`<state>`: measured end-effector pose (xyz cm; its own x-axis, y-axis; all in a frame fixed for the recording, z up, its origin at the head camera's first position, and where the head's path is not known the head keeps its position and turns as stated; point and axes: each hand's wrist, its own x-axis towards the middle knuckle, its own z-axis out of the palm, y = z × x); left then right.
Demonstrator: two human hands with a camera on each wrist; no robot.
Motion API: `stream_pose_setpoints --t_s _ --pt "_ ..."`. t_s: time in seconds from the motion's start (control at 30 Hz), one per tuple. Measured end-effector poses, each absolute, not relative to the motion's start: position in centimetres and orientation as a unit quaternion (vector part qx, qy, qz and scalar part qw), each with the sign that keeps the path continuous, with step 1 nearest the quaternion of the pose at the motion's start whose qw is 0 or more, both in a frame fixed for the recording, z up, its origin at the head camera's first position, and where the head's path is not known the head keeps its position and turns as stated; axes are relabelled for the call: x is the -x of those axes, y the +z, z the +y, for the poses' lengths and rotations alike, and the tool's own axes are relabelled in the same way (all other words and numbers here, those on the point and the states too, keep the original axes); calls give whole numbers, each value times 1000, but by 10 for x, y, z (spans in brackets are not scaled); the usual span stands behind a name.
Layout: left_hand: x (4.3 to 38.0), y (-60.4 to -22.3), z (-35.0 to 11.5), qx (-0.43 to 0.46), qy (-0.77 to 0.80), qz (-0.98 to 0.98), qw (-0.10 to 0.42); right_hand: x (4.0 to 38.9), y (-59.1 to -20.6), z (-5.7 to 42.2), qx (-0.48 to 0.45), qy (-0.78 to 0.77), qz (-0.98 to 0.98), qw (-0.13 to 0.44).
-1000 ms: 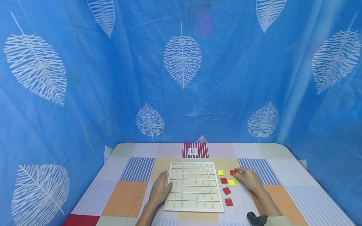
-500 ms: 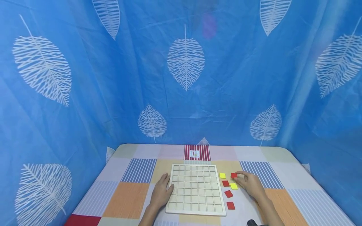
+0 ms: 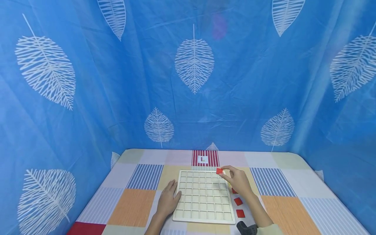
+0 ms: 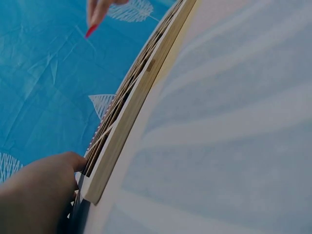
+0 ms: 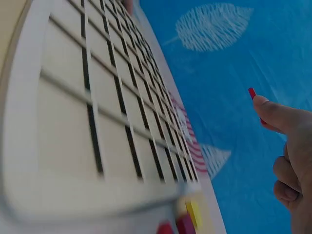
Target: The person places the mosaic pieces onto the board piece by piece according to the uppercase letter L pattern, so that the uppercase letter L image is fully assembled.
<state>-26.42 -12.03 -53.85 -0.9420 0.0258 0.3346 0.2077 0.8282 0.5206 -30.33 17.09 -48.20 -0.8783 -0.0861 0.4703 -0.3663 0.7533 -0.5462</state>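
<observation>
My right hand [image 3: 239, 181] pinches a small red square tile [image 3: 219, 171] between thumb and fingertips. In the head view the tile overlaps the far right corner of a pale wooden grid board [image 3: 204, 197]; the right wrist view shows the red tile [image 5: 252, 92] raised above the board. My left hand [image 3: 168, 199] rests against the board's left edge, fingers stretched forward and thumb at the rim. In the left wrist view, the thumb of the left hand [image 4: 44, 190] touches the board's frame [image 4: 126, 119]. The grid's cells hold no tiles.
Right of the board lie more red tiles [image 3: 240, 213], partly behind the right forearm, and a yellow tile [image 5: 194, 213]. A small printed grid card [image 3: 202, 159] lies beyond the board. Blue leaf-patterned cloth [image 3: 194, 127] hangs around the patchwork-covered table.
My right hand has lifted the red tile from the table and carried it left to over the board's far right corner. The left hand stays at the board's left edge.
</observation>
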Motion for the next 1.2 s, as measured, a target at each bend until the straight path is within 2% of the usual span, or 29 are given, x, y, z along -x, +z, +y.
stream_pose_setpoints --t_s 0.17,0.47,0.73,1.2 --pt "264 -538 -120 56 -286 -944 151 315 -480 138 -155 329 -906 214" --pt "264 -540 -121 52 -281 -947 150 332 -499 99 -173 344 -908 162" --pt "266 -540 -121 61 -282 -945 156 336 -515 88 -175 343 -916 112" --pt "266 -539 -121 57 -279 -947 150 334 -522 83 -158 321 -927 110"
